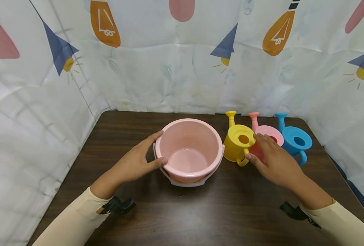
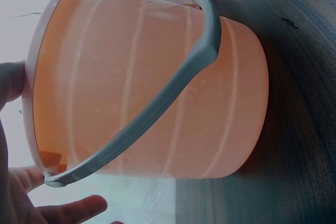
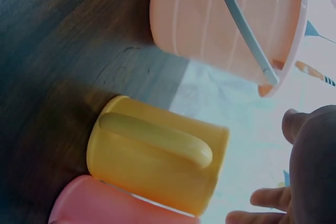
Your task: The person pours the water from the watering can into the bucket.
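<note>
In the head view a pink bucket [image 1: 186,160] stands upright on the table, its grey handle [image 1: 188,184] hanging down in front. My left hand [image 1: 136,159] touches the left of its rim, thumb and forefinger spread apart; the left wrist view shows other fingers extended and free of the bucket. My right hand [image 1: 277,164] reaches over three small toy watering cans, fingers extended and nothing held. Nearest the bucket is the yellow watering can [image 1: 235,147]. The pink watering can [image 1: 270,130], partly hidden by that hand, stands in the middle, and the blue watering can [image 1: 297,136] farthest right.
The dark wooden table [image 1: 182,218] has its back edge close behind the bucket and cans. A white patterned cloth [image 1: 169,78] hangs behind and along both sides. All three cans stand close together, spouts pointing toward the back.
</note>
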### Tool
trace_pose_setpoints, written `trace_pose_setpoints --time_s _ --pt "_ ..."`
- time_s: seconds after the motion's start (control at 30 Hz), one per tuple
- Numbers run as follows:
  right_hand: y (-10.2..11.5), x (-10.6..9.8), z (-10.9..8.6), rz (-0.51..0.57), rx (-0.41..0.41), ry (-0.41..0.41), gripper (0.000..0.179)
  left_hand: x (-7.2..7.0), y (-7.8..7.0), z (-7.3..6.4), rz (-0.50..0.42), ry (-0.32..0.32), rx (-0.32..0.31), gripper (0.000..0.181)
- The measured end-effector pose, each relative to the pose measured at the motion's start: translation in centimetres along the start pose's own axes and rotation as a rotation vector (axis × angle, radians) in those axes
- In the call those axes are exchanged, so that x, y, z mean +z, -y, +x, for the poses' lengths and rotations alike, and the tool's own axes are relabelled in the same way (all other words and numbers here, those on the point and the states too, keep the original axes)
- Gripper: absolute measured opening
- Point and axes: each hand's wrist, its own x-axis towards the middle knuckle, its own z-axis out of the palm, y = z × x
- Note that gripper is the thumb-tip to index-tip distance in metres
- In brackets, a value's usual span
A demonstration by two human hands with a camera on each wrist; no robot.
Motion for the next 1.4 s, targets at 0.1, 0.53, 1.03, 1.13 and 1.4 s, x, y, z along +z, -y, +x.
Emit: trace_pose_setpoints --time_s 0.1,0.53,1.03,1.13,1.4 --pt "0.1 0.2 -0.2 0.024 0.006 -0.031 0.081 0.0 0.0 0.1 -0.006 0.002 -0.008 0.091" --pt "0.3 1.8 -1.0 0.166 0.071 -0.063 0.068 0.0 0.3 0.4 -0.001 0.015 -0.033 0.09" --pt "0.0 4.1 -0.7 0.34 0.098 -0.071 0.05 0.2 0.4 0.5 -0.017 0.013 -0.039 0.09" --pt "0.0 4.5 -0.6 0.348 0.103 -0.072 0.05 0.2 0.3 0.5 -0.018 0.014 -0.041 0.091" --pt "0.2 5.4 -0.8 0.328 0.139 -0.097 0.048 0.1 0.3 0.4 -0.024 0.011 -0.041 0.09"
